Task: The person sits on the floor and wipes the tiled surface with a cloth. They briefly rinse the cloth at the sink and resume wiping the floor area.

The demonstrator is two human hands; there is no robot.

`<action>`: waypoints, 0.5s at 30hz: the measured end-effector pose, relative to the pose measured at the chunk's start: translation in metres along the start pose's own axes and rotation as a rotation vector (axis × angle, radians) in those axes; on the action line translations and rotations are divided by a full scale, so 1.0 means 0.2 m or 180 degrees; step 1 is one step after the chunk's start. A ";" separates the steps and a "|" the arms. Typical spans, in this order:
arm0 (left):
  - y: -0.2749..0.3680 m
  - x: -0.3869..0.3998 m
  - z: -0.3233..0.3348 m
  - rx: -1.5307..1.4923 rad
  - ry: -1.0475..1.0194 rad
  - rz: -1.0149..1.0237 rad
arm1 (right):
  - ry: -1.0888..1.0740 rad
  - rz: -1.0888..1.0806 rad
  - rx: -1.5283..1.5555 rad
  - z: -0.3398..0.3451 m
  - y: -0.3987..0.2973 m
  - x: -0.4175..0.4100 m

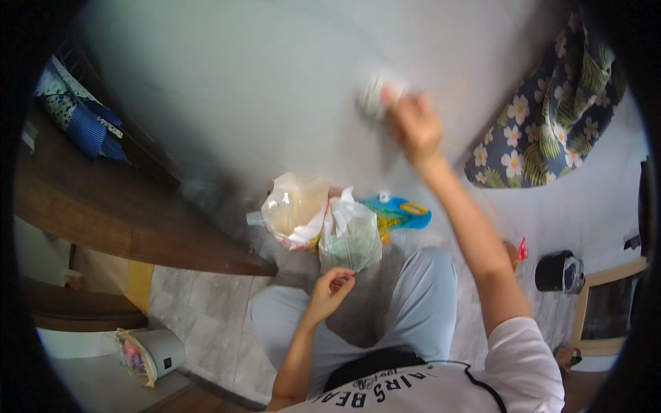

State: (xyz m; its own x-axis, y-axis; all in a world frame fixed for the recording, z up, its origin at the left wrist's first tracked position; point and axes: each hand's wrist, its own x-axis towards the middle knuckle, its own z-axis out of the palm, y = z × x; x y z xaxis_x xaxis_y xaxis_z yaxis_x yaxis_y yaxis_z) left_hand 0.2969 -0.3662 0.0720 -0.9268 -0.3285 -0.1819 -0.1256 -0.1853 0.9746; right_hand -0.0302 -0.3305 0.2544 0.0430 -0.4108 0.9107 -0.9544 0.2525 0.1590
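My right hand (pixel 415 129) is raised against a pale, smooth wall (pixel 248 67), gripping a whitish wad of cloth or paper (pixel 373 98). Motion blurs both the hand and the wad. Above my lap, my left hand (pixel 333 289) hangs with its fingers loosely curled and the thumb apart; nothing shows in it. Just beyond it, on the floor, a white plastic bag (pixel 351 242) with pale green contents stands beside another white bag (pixel 294 206). A blue pouch with a yellow-edged handle hole (pixel 403 211) lies to their right.
A dark wooden furniture edge (pixel 206 253) curves along the left. Floral fabric (pixel 537 134) lies at the upper right, with a black bin (pixel 557 272) below it. Blue patterned fabric (pixel 88 118) is at the upper left; a wrapped bouquet (pixel 135 357) is at the lower left.
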 end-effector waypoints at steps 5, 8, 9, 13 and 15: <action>-0.16 0.26 -0.08 0.0656 -0.0194 0.0203 | -0.1696 0.0107 0.0163 0.09 -0.14 -0.80; -0.26 0.28 -0.16 0.1235 -0.0229 0.0187 | -0.2041 0.0445 0.0280 0.06 -0.19 -0.69; -0.33 0.27 -0.21 0.1404 -0.0259 0.0118 | -0.1522 0.0345 0.0265 0.09 -0.21 -0.52; -0.57 0.24 -0.31 0.2135 -0.0407 -0.0238 | 0.0849 0.0104 0.0173 0.16 -0.18 0.29; -0.55 0.30 -0.25 0.2201 -0.0852 -0.0312 | 0.0329 -0.0412 -0.0200 0.22 -0.10 0.16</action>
State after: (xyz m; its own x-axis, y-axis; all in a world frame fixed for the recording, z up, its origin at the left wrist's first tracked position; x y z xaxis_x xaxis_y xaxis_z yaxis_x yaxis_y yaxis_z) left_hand 0.2735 -0.4124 -0.0531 -0.9434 -0.0872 -0.3201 -0.3239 0.4514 0.8315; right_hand -0.0229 -0.3867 0.2635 0.1974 -0.3521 0.9149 -0.9188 0.2591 0.2979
